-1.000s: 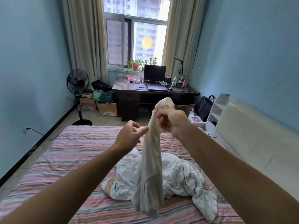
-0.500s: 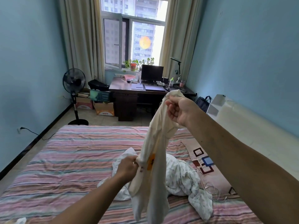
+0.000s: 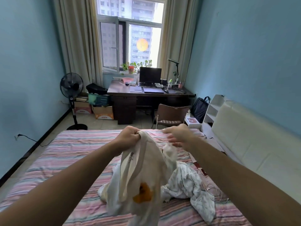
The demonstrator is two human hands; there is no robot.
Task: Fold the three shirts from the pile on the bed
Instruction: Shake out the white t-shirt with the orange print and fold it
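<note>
We've swapped hands: our left hand (image 3: 129, 136) now clamps the cream shirt (image 3: 140, 181) by its top edge above the pile (image 3: 187, 181), while our right hand (image 3: 178, 136) has let go, fingers spread. Probably hunting the other shoulder before spreading it flat.

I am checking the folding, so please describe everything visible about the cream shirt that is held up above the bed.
The cream shirt looks like thin, soft cloth, crumpled and not yet folded. It hangs in long folds, with an orange print low on it and a small dark mark near the top. The left hand bunches its top edge in a closed grip. The right hand is blurred, fingers spread, and seems not to hold it. Its lower part hangs before the white patterned pile on the striped bed.
</note>
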